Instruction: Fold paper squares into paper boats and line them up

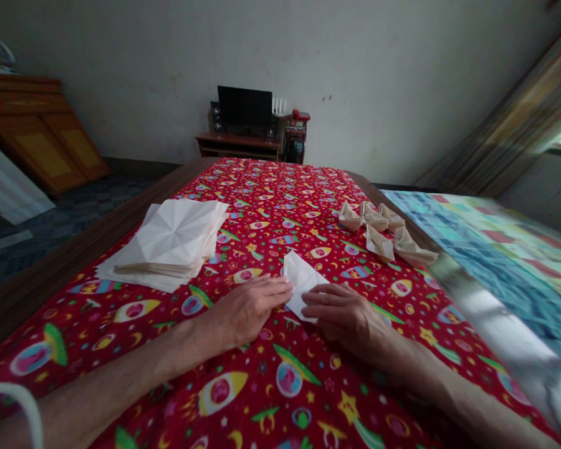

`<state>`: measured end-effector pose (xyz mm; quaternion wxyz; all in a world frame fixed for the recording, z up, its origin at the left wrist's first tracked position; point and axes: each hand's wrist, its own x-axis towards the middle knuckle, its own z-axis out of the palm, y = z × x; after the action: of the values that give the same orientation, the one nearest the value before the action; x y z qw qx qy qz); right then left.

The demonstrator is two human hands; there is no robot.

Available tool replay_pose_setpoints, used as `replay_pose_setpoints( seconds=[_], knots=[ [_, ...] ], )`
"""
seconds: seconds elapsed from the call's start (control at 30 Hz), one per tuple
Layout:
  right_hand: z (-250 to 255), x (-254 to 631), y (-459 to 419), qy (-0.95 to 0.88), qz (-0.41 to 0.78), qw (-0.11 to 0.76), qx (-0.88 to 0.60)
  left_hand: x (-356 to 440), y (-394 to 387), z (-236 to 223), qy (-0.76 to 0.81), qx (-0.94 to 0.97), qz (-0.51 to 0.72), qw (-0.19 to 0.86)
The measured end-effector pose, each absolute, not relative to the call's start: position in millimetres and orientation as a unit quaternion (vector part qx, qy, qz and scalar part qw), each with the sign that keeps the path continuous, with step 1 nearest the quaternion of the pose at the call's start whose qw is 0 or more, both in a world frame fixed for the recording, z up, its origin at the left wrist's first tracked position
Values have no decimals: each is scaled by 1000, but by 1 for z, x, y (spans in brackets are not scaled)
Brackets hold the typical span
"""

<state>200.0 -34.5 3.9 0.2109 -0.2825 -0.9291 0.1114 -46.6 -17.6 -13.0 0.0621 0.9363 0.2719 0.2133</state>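
A white sheet of paper (300, 277), folded to a small pointed shape, lies on the red patterned tablecloth in front of me. My left hand (257, 302) has its fingers close together, with the tips on the paper's left edge; its thumb is hidden. Bent over the right part of the same paper are the fingers of my right hand (343, 312). Both hands rest low at the cloth and hold the paper between them. What lies under the right fingers does not show.
To the left is a stack of creased white paper sheets (172, 240). Several folded paper pieces (378, 227) stand at the right. A monitor (245, 107) is on a desk by the far wall. A bed with a patchwork cover (477, 243) adjoins the right side.
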Motion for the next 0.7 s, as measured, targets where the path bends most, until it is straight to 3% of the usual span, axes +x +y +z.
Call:
replay_pose_setpoints(
  seconds=[0.13,0.23,0.7],
  knots=[
    [4,199,-23,-841,289,263,-374,-48,-23,-15,270,936,217,56],
    [-1,195,-15,-772,339,265,-467,-47,-26,-14,267,937,219,54],
    [-12,189,-11,-790,149,255,-537,-40,-32,-15,300,921,231,93]
  ],
)
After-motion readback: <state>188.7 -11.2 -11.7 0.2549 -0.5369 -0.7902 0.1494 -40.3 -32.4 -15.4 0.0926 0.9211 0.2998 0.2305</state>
